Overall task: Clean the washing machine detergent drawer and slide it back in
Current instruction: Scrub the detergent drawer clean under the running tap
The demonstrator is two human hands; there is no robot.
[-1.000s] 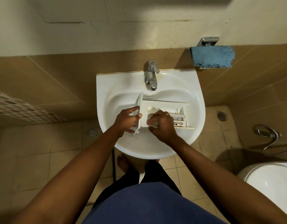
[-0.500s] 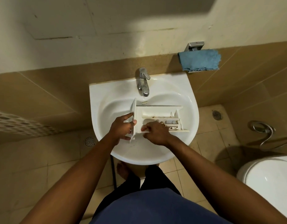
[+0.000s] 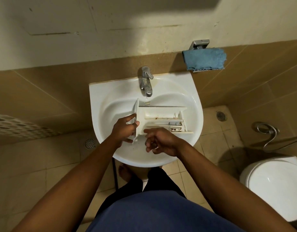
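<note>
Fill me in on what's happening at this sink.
A person stands at a white sink holding a washing machine detergent drawer over the basin. The left hand grips the drawer's front panel, keeping it under the tap. The right hand is loosely curled just in front of the drawer, not gripping it. Brownish residue shows in one compartment, so cleaning looks unfinished. A blue cloth hangs on the wall to the right.
</note>
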